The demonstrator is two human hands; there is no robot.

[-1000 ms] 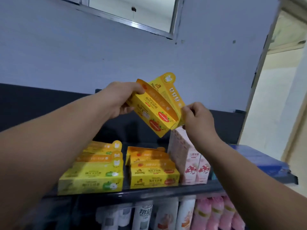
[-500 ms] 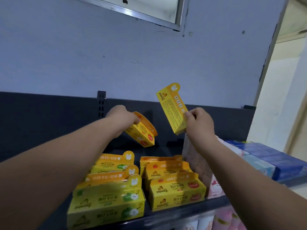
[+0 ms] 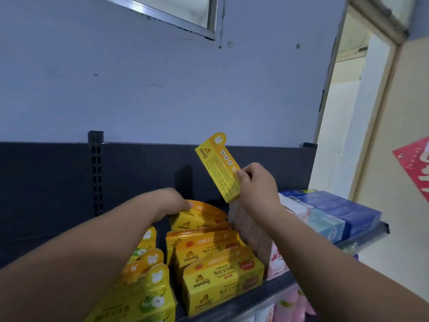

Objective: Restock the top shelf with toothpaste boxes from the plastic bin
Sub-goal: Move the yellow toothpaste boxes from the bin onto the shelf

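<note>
A dark back panel (image 3: 46, 194) stands behind the top shelf (image 3: 267, 296), whose front lip runs down to the left, and there is open air above the stock. At the right end, up to the shelf's edge, lies a stack of blue boxes (image 3: 343, 208), too blurred to count. The pink boxes (image 3: 276, 261) stand just beside them. Next come three red-fruit toothpaste boxes (image 3: 218, 282) in a row running back from the lip. A narrow dark gap parts them from the green-apple boxes (image 3: 139, 298), where three tabs show and the forearm hides the rest. The left hand (image 3: 171, 201) holds a fourth rear box (image 3: 199, 217) at the row's back, fingers curled over its top, near the panel. The right hand (image 3: 257, 184) pinches the lower end of the held box (image 3: 218, 168), tilted in the air above the pink boxes.
</note>
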